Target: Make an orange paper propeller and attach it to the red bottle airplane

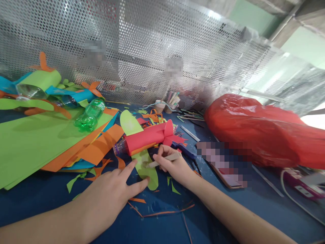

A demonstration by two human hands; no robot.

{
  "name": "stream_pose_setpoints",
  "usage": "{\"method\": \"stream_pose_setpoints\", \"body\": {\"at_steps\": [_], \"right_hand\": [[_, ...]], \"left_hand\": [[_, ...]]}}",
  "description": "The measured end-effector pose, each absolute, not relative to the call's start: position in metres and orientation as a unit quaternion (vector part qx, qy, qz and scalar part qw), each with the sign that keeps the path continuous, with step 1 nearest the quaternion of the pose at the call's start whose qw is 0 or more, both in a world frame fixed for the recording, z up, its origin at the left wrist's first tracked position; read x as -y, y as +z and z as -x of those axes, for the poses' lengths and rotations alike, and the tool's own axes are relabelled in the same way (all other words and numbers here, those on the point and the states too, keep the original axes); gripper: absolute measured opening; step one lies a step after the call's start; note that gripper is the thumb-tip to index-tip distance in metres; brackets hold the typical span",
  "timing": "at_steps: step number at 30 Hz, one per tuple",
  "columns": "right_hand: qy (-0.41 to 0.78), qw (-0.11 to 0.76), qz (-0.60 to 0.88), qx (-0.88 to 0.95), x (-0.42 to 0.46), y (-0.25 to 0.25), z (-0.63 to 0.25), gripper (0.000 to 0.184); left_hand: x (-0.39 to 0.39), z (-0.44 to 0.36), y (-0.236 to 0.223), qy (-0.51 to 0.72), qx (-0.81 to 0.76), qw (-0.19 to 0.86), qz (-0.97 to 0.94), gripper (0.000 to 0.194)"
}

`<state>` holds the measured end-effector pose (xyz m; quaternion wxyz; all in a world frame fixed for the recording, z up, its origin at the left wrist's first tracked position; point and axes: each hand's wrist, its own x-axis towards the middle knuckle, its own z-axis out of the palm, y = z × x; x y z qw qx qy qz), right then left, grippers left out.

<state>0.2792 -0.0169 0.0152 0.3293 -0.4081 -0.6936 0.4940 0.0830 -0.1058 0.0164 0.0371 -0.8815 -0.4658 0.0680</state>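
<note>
A plastic bottle [123, 148] wrapped in red paper [146, 136] lies on the blue table, with a red paper tail [169, 133] at its right end. Green paper wings stick out on both sides, a far wing [130, 122] and a near wing [147, 174]. My right hand [170, 165] is closed round a pale marker [164, 160], its tip at the near wing. Whether the tip touches the paper I cannot tell. My left hand [114, 189] has its thumb and forefinger spread apart at the near wing's left edge, holding nothing.
Stacked coloured paper [45, 139] and a green bottle [90, 114] lie left, near finished paper planes [40, 83]. A glue gun [186, 151], phone [220, 166] and red plastic bag [254, 128] are right. Cups of markers [172, 101] stand behind. Paper scraps [101, 168] litter the table.
</note>
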Motion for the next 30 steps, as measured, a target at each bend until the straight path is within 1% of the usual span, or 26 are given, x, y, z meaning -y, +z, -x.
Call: {"method": "stream_pose_setpoints", "body": {"at_steps": [7, 13, 30], "right_hand": [[0.493, 0.334, 0.403, 0.695, 0.0161, 0.0130, -0.2794, 0.026], [0.485, 0.338, 0.405, 0.697, 0.0151, 0.0127, -0.2785, 0.025], [0.498, 0.328, 0.413, 0.689, 0.0166, 0.0137, -0.2788, 0.026]], "left_hand": [[0.1074, -0.0828, 0.0158, 0.057, 0.466, 0.044, 0.882, 0.083], [0.1049, -0.0838, 0.0170, 0.071, 0.464, 0.036, 0.882, 0.084], [0.1036, -0.0822, 0.0154, 0.073, 0.464, 0.030, 0.882, 0.084]]}}
